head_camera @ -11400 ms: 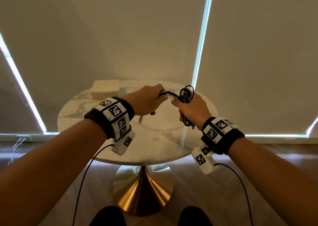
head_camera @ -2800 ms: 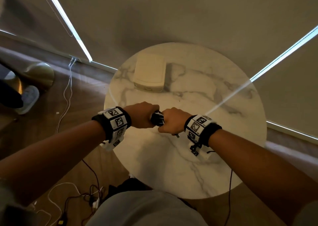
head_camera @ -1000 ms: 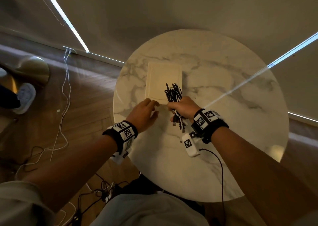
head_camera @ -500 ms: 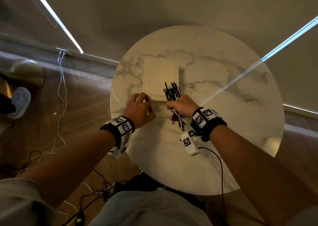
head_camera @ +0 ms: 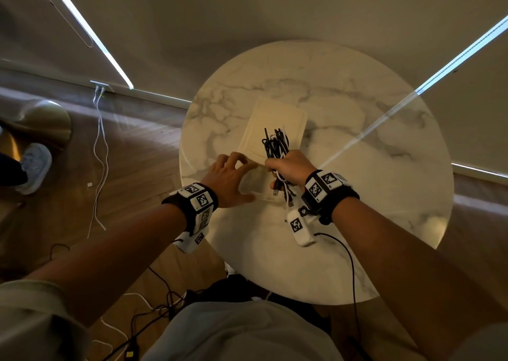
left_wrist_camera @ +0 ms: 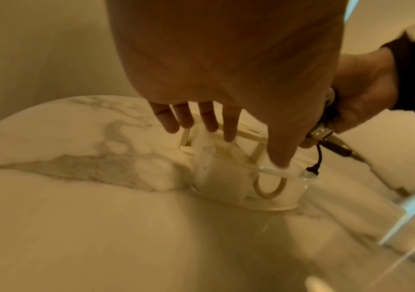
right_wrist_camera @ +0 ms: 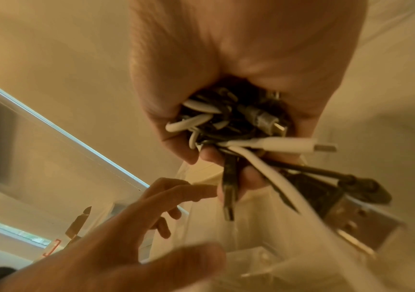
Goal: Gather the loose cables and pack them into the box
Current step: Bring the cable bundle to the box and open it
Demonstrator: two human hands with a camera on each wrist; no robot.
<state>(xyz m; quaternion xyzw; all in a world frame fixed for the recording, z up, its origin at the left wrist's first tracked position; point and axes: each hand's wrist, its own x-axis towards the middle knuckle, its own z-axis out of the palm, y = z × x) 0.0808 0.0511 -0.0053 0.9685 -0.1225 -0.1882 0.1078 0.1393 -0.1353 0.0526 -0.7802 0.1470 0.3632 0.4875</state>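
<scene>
A cream box with a cream lid stands mid-table. My left hand is at its near edge: the fingers reach straight to the lid's raised near edge, and the thumb presses on the box's translucent front rim. My right hand grips a bundle of black and white cables just above the lid's near right corner. Their plugs hang out below the fist. What is inside the box is hidden.
The round marble table has bare surface to the right and front of the box. On the wooden floor to the left lie a white cable, a tangle of cables, a shoe and a gold lamp base.
My left hand has gone from resting at the lid's near corner to tilting its near edge up, so the box front now shows. The right hand still holds the bundle in much the same place.
</scene>
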